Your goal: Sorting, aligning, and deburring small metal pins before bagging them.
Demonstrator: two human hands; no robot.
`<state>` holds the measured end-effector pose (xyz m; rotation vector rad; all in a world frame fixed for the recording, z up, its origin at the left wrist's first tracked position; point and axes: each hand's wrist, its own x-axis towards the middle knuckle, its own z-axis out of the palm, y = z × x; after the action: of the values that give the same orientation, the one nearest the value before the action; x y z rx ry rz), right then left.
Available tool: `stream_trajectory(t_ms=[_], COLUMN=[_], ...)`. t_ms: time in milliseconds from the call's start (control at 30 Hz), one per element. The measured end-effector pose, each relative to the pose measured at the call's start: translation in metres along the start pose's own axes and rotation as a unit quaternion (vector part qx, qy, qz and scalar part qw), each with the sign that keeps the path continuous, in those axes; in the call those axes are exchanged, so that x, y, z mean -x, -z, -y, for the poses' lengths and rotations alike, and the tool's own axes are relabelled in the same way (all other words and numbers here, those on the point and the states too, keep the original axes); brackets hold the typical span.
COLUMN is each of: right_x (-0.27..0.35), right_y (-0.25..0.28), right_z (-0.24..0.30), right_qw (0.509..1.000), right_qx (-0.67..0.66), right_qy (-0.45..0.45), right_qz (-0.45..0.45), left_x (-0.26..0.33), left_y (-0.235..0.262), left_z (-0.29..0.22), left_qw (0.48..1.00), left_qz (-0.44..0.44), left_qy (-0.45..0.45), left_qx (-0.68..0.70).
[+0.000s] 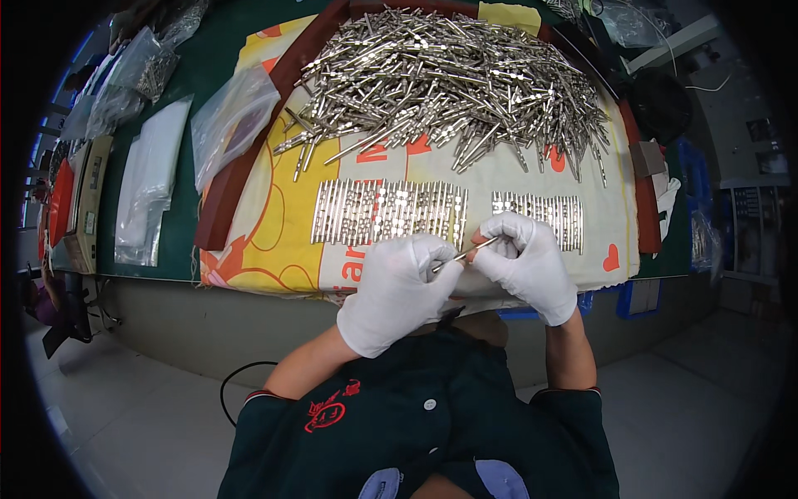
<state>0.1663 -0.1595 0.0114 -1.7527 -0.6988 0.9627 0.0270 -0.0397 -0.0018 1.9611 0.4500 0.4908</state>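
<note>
Both hands wear white gloves and meet at the near edge of the table. My left hand and my right hand pinch the two ends of one thin metal pin. Just beyond them, a neat row of aligned metal pins lies on a yellow and white printed cloth. A second, shorter row of pins sits above my right hand. Farther back a large loose heap of the same pins covers the cloth.
Clear plastic bags and a stack of flat bags lie on the green table top at left. A yellowish box stands at the far left edge. Blue bins hang under the table at right. Grey floor lies below.
</note>
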Motion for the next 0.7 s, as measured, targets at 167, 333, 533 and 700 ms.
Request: stream_trajectory(t_ms=[167, 333, 533, 700], right_x=[0.010, 0.007, -0.023, -0.040], right_y=[0.003, 0.006, 0.020, 0.018], right_z=[-0.002, -0.004, 0.005, 0.005], right_qw=[0.999, 0.999, 0.978, 0.917], right_qx=[0.009, -0.048, 0.184, 0.333], right_qy=[-0.021, -0.006, 0.099, 0.219], right_qz=[0.036, 0.017, 0.026, 0.016], left_x=[0.009, 0.016, 0.029, 0.037], left_y=[-0.001, -0.008, 0.003, 0.034], left_z=[-0.003, -0.001, 0.011, 0.028], left_qw=[0.999, 0.991, 0.995, 0.987], left_qz=[0.025, 0.049, -0.005, -0.122], left_qy=[-0.029, 0.088, -0.032, -0.023], left_qx=[-0.024, 0.084, -0.098, -0.105])
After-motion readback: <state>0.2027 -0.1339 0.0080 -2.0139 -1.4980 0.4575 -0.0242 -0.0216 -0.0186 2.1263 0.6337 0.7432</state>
